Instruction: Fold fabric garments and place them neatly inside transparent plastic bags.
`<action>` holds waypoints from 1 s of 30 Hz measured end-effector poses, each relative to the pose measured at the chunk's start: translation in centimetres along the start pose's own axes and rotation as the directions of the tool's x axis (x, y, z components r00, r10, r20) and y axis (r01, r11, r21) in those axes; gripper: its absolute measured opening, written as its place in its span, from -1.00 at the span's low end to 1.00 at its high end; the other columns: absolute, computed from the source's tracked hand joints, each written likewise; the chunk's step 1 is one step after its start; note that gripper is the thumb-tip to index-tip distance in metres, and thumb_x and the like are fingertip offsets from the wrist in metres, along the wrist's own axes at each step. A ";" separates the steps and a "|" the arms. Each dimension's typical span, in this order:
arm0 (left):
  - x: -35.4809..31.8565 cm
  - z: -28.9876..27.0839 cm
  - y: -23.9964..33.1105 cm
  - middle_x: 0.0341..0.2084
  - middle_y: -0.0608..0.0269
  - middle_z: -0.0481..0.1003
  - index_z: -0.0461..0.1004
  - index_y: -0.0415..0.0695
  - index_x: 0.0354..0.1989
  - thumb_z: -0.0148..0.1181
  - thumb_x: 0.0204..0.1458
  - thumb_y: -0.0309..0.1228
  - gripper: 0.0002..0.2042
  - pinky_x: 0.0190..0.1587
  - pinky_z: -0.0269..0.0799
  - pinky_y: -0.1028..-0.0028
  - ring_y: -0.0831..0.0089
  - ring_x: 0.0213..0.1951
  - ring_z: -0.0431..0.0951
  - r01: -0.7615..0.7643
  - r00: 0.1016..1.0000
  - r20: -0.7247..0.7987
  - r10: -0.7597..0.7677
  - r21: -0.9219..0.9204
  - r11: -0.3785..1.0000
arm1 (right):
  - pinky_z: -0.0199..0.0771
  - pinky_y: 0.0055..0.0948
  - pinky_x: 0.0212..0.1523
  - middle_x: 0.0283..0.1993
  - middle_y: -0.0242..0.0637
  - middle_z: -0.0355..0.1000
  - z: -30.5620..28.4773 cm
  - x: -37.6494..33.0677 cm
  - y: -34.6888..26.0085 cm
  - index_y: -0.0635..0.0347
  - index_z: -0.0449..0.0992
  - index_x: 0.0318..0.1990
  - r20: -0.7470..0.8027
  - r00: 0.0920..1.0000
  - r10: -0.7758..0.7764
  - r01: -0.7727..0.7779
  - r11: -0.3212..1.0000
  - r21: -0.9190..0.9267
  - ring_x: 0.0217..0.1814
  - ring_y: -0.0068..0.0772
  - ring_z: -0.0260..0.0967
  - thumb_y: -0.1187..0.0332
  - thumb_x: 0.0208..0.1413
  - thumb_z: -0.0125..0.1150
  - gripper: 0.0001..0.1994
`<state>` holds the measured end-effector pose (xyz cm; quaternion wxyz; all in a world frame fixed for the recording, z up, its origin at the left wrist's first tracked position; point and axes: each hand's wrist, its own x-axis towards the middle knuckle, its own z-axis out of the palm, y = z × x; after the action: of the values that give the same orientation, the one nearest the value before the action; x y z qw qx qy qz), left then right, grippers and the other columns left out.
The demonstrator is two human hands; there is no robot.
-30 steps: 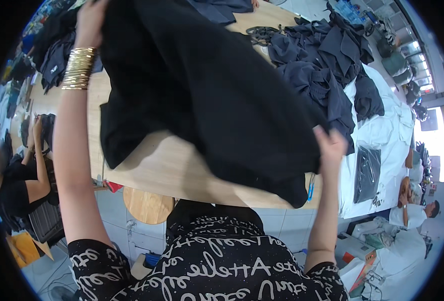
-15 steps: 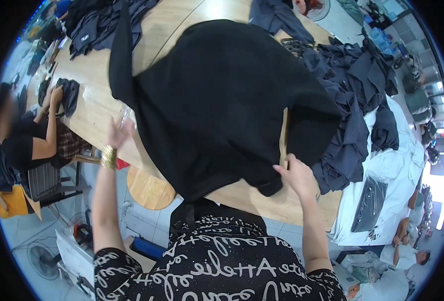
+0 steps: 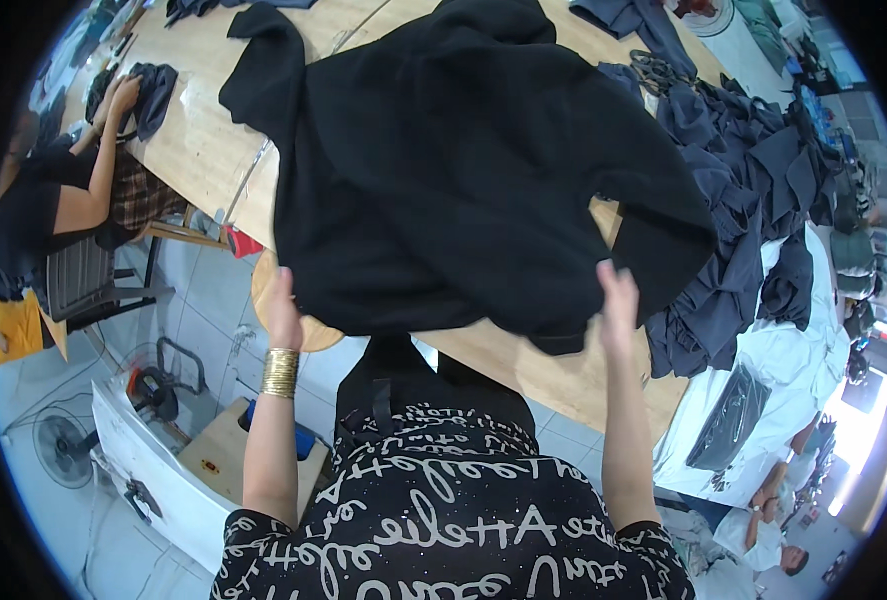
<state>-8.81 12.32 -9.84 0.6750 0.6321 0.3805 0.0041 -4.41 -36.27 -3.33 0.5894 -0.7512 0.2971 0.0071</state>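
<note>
Head view: plain black garment (image 3: pixel 443 180), rumpled, seemingly long-sleeved

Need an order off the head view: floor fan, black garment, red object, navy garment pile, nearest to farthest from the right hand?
From the right hand:
1. Black garment: right at the fingertips.
2. Navy garment pile: just to the right.
3. Red object: left, by the table edge.
4. Floor fan: far lower left.

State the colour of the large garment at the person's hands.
The large garment is black; best seen in the head view.
</note>
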 end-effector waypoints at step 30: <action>-7.8 -6.3 -2.0 -0.07 0.15 0.46 0.35 -0.25 0.02 0.23 -0.03 -0.35 -0.57 0.07 0.32 0.38 0.34 -0.03 0.45 0.349 0.929 0.186 -0.319 -0.161 0.923 | 0.18 -0.27 0.03 -0.10 -0.31 0.34 -4.8 -8.1 2.5 0.04 0.41 -0.10 0.679 0.595 -0.430 0.803 0.350 -0.482 0.04 -0.28 0.27 0.42 -0.20 0.28 -0.60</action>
<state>-18.58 13.43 -7.02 0.7509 0.4883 0.4269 -0.1243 -13.81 -37.29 -1.16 0.2229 -0.9530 -0.1934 0.0680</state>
